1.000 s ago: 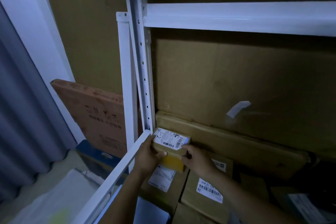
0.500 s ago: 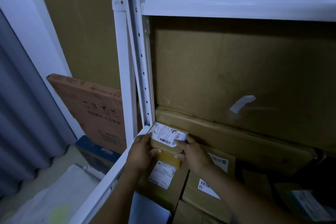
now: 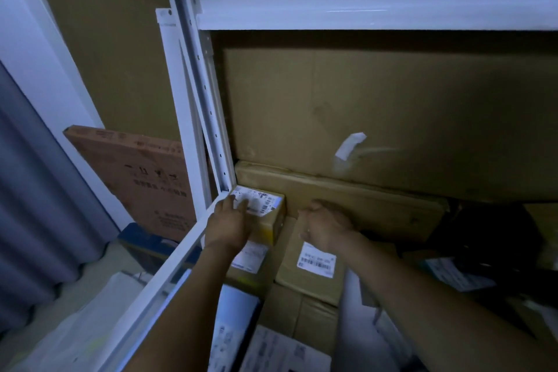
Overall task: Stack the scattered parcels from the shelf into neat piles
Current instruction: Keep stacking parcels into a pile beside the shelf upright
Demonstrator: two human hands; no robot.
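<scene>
Both my forearms rise from the bottom edge, cut off before the elbows, and they cover much of what lies nearest. The white-labelled parcels (image 3: pixel 271 350) lowest down are too dark and blurred to read.

My left hand (image 3: pixel 229 222) lies palm down, fingers straight across the white barcode label of the small parcel (image 3: pixel 273 220). It presses on the top and is not wrapped round it, and it hides the box's near left corner. My right hand (image 3: pixel 324 228) hangs just right of that parcel, apart from it, knuckles up and fingers curled under. The fingertips are hidden and nothing shows in the fist.

The small parcel is a squat brown cardboard box with a yellowish band low on its side. It sits in the corner where the white rail (image 3: pixel 169 266) meets the white perforated upright (image 3: pixel 208 115), on top of a flat labelled carton (image 3: pixel 250 257). Under my right wrist lies a second brown carton (image 3: pixel 314 263) with a barcode label.

Behind both runs a long flat carton (image 3: pixel 362 193), slightly crumpled, its right end lost in shadow. Behind that stands a big plain cardboard sheet (image 3: pixel 377 100) bearing a scrap of white tape (image 3: pixel 350 145). The shelf's right side is too murky to make out.

Outside the frame at left, a reddish-brown flat box (image 3: pixel 142 178) leans, its print illegible
</scene>
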